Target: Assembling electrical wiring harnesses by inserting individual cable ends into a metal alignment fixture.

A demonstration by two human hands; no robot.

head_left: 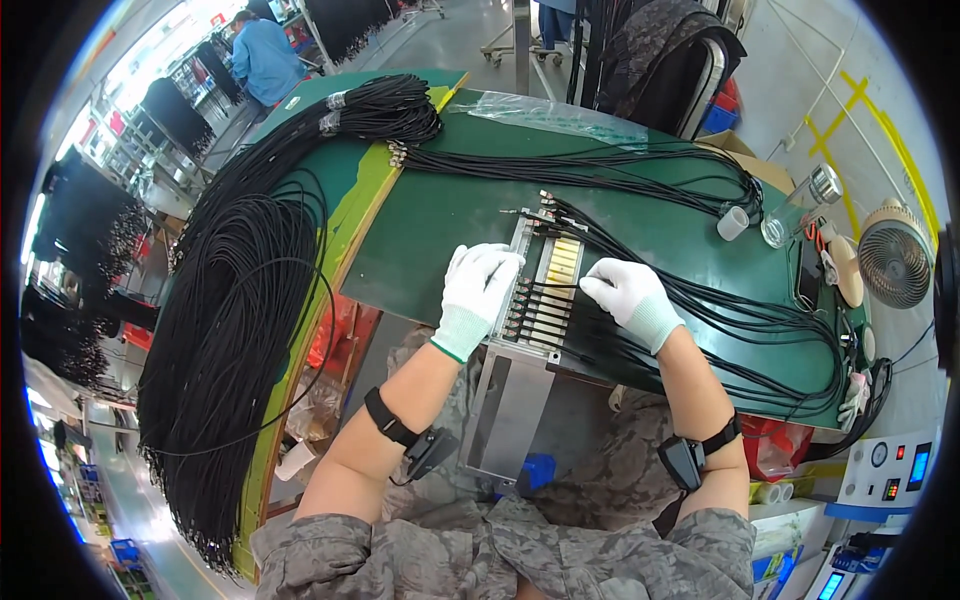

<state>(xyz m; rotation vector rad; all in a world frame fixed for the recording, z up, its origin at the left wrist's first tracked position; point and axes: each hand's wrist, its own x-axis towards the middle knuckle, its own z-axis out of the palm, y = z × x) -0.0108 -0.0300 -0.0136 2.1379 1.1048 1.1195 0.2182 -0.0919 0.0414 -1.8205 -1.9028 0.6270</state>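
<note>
A metal fixture (555,325) with a row of slots and yellowish blocks lies between my hands at the table's front edge. Several black cables (625,240) have their metal ends at it and trail off to the right. My left hand (478,292), in a white glove with a green cuff, rests at the fixture's left side with its fingers closed; what they hold, if anything, is hidden. On the right side, my gloved right hand (630,300) pinches a black cable that crosses the slots. Below it, more cables lie across the slots.
A large coil of black cables (240,320) covers the left table, and a tied bundle (385,110) lies at the back. Clear plastic film (560,118), a glass jar (800,205), a white cup (733,222) and a fan (893,257) stand around the green table (420,225). A person (265,60) works far left.
</note>
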